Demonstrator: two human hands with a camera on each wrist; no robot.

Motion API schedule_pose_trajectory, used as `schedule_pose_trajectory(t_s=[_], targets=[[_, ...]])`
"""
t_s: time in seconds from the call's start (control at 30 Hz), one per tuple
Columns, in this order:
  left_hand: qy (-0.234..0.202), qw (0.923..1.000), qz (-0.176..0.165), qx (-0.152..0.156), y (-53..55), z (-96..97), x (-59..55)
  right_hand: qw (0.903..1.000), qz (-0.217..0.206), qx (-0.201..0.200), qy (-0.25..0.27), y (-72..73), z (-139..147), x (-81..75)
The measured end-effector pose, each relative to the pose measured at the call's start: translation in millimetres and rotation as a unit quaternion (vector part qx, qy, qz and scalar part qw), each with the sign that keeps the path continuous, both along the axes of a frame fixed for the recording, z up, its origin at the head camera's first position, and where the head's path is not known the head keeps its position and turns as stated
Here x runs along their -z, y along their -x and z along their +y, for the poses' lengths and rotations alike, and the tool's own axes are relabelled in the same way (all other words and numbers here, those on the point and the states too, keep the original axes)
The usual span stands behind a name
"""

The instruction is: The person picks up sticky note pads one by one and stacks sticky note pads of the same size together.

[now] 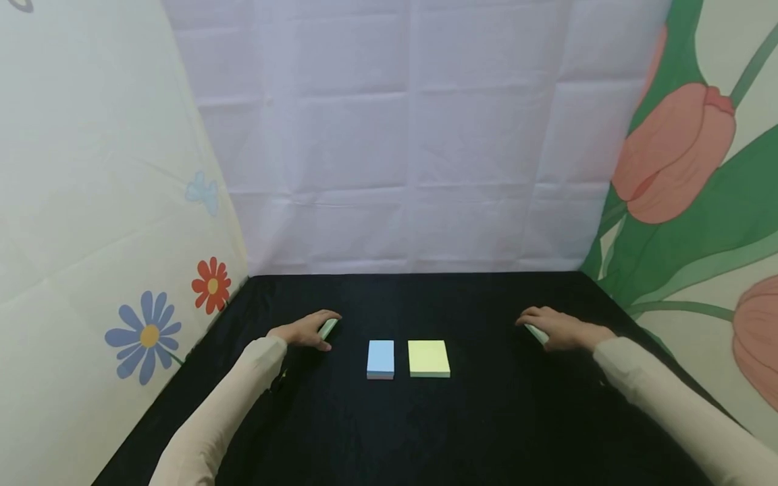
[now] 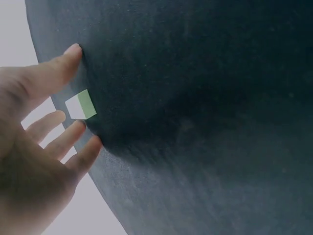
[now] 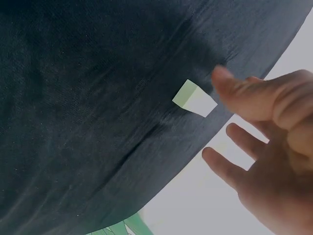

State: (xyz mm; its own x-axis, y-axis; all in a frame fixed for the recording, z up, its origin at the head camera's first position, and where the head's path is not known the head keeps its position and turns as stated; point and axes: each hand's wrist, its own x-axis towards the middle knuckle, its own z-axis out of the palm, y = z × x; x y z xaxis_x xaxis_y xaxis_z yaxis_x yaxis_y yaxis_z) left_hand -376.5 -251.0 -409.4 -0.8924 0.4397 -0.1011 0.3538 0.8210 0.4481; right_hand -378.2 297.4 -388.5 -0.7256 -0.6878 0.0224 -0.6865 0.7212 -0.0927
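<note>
In the head view, my left hand [image 1: 306, 331] is at the left of the black table, beside a small pale green block [image 1: 328, 329] that looks like a note pad. Its thumb and fingers are spread to either side of the block [image 2: 81, 105], without curling round it. Over on the right, my right hand [image 1: 562, 329] is at a similar block [image 1: 537, 333], partly covered by the hand. The right wrist view shows this block [image 3: 195, 98] just off the thumb tip, fingers apart. Between the hands lie a blue note pad [image 1: 380, 358] and a wider yellow note pad [image 1: 429, 358].
A black cloth [image 1: 419, 432] covers the table. White fabric [image 1: 413, 135] hangs behind its far edge. Flower-printed cloth stands on the left [image 1: 91, 236] and on the right [image 1: 687, 155].
</note>
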Motion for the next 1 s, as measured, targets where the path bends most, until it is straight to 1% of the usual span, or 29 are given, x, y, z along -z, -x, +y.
schedule_pose_trajectory(t_s=[0.17, 0.27, 0.37, 0.43, 0.5, 0.6, 0.7, 0.9, 1.0], targets=[[0.009, 0.9996, 0.006, 0.026, 2.7, -3.8, -1.3, 0.9998, 0.005, -0.004, -0.017, -2.0, 0.0, -0.4], [0.012, 0.999, 0.011, 0.041, 3.3, -4.7, -2.0, 0.9997, -0.001, 0.002, -0.024, -2.7, -0.1, -0.8], [0.014, 0.9986, 0.014, 0.049, 4.4, -5.9, -1.5, 0.9996, -0.008, 0.007, -0.027, -2.9, 0.5, -0.7], [0.017, 0.9985, 0.017, 0.049, 4.6, -6.1, -0.7, 0.9996, -0.008, 0.006, -0.026, -2.4, 1.2, 0.0], [0.02, 0.9989, 0.013, 0.041, 4.9, -5.9, 0.2, 0.9997, -0.003, 0.002, -0.023, -0.8, 2.2, 1.7], [0.027, 0.9992, 0.005, 0.031, 5.4, -4.1, 1.6, 0.9998, 0.006, -0.005, -0.018, 1.3, 4.8, 4.9], [0.025, 0.9994, -0.007, 0.023, 5.6, -2.4, 1.3, 0.9997, 0.012, -0.011, -0.015, 2.7, 7.0, 6.6], [0.024, 0.9992, -0.016, 0.027, 5.8, 1.0, -0.9, 0.9998, 0.002, -0.007, -0.018, 0.5, 6.0, 4.1], [0.025, 0.9993, -0.014, 0.023, 6.3, 2.2, -1.4, 0.9998, -0.004, -0.005, -0.018, -0.4, 4.7, 3.2]])
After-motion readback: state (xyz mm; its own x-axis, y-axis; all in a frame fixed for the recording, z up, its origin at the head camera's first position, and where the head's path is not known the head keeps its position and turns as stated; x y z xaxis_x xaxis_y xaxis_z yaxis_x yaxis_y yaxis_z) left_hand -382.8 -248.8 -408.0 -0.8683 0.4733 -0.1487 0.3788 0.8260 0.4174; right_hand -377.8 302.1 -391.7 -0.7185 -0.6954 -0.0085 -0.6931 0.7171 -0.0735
